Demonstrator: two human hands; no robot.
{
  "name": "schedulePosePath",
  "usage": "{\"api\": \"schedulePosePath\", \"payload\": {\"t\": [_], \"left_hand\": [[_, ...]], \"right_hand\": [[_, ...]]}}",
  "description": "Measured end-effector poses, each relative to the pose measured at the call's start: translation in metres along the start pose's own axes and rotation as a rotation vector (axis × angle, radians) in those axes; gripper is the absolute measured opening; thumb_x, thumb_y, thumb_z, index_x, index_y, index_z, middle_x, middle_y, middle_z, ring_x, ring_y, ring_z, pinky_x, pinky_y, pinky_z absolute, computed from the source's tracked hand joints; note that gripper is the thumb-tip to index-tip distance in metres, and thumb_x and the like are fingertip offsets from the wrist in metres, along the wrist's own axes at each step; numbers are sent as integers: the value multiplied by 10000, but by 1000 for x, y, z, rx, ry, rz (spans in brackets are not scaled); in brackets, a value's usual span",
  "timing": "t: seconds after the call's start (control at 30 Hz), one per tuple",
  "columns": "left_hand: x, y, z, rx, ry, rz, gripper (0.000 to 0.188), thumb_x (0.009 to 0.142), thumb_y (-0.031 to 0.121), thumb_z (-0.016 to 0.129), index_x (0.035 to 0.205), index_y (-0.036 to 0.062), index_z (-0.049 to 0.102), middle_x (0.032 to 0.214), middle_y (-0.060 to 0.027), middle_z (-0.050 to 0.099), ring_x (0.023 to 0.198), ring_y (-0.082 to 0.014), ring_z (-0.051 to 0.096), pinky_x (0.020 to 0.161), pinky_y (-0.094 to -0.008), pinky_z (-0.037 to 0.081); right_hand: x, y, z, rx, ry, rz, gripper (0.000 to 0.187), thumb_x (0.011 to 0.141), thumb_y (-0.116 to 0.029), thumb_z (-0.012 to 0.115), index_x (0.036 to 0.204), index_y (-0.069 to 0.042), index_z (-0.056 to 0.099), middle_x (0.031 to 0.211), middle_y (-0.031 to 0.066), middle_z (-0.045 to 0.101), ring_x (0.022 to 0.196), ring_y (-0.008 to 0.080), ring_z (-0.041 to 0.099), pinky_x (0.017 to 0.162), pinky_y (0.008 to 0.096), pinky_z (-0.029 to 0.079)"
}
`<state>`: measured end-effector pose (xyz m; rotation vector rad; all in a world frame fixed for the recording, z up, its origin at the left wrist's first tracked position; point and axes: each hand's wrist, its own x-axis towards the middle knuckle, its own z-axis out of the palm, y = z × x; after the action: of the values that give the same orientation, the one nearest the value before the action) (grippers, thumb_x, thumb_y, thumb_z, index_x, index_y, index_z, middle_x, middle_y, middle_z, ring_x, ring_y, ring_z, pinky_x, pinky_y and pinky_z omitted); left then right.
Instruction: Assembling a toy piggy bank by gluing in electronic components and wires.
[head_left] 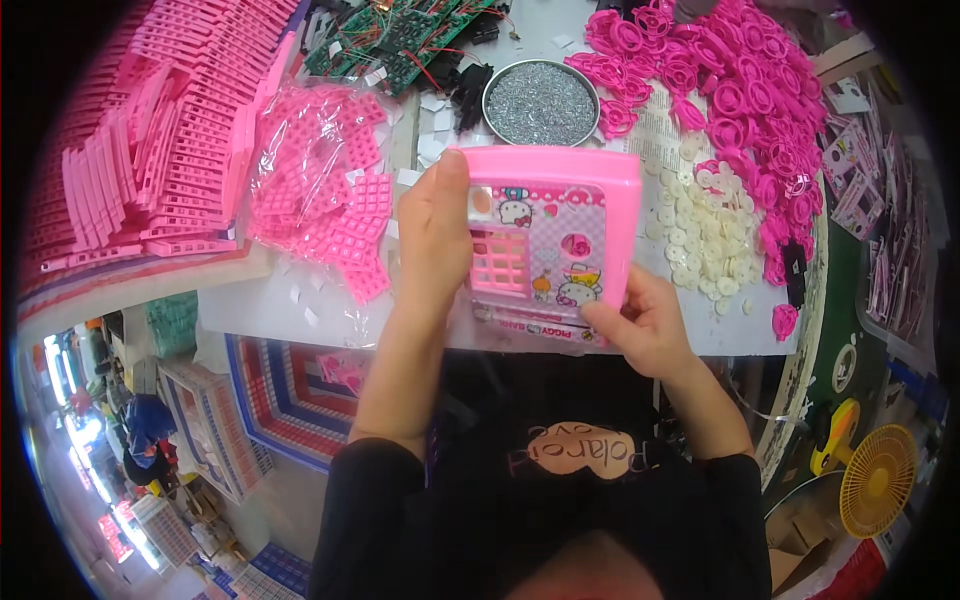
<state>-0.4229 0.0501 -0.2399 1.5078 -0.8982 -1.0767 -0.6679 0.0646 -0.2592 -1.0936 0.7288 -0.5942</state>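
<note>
Holding: you have a pink toy front panel (560, 235) gripped upright between both hands, above the near edge of the white table (270, 300).
Left hand: your left hand (432, 240) clasps the panel's left edge, thumb pointing up along the side to the top corner and the other fingers hidden behind the panel.
Right hand: your right hand (640, 325) pinches the lower right corner of the panel, thumb laid on its front face and the fingers curled under and behind.
Panel: its face carries a cartoon sticker and, at lower left, a pink keypad grid (500, 262) just beside your left palm; the plain pink rim runs across the top and down the right side.
Behind the panel: a round metal dish of small silver screws (541, 102) sits just past its top edge.
Left of your hands: a clear plastic bag of pink keypad grids (320, 165) lies open on the table, some grids spilling toward you; farther left stand stacked rows of long pink slotted frames (160, 150).
Far edge: green circuit boards (400, 40) with wires lie beyond the bag.
Right of your hands: a scatter of small white round discs (700, 235) lies near the panel, and beyond them a heap of pink ring-shaped parts (740, 90).
Lower right: a yellow fan (878, 480) stands well below the table's level.
</note>
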Motion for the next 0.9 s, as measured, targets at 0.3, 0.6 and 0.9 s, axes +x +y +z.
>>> {"api": "schedulePosePath", "payload": {"t": [0.3, 0.6, 0.9], "left_hand": [[-6, -21, -10, -451, 14, -19, 604, 1098, 502, 338, 966, 16, 672, 909, -73, 711, 774, -169, 667, 718, -302, 513], [-38, -39, -5, 155, 40, 204, 438, 1097, 289, 416, 950, -39, 667, 821, -94, 685, 769, -108, 590, 694, -312, 492], [-22, -26, -24, 264, -108, 325, 141, 970, 46, 598, 1086, -1, 662, 820, -37, 636, 766, -78, 579, 703, -241, 465]], "right_hand": [[0, 4, -3, 125, 61, -146, 396, 965, -41, 657, 1332, 63, 548, 1189, 114, 683, 1023, 123, 656, 860, 272, 545], [13, 20, 4, 324, 100, -71, 399, 972, -68, 669, 1328, 66, 552, 1184, 110, 685, 1036, 128, 657, 892, 276, 542], [28, -33, -21, 85, 109, -111, 316, 961, -84, 696, 1241, 44, 624, 1103, 121, 739, 896, 108, 694, 785, 243, 567]]}}
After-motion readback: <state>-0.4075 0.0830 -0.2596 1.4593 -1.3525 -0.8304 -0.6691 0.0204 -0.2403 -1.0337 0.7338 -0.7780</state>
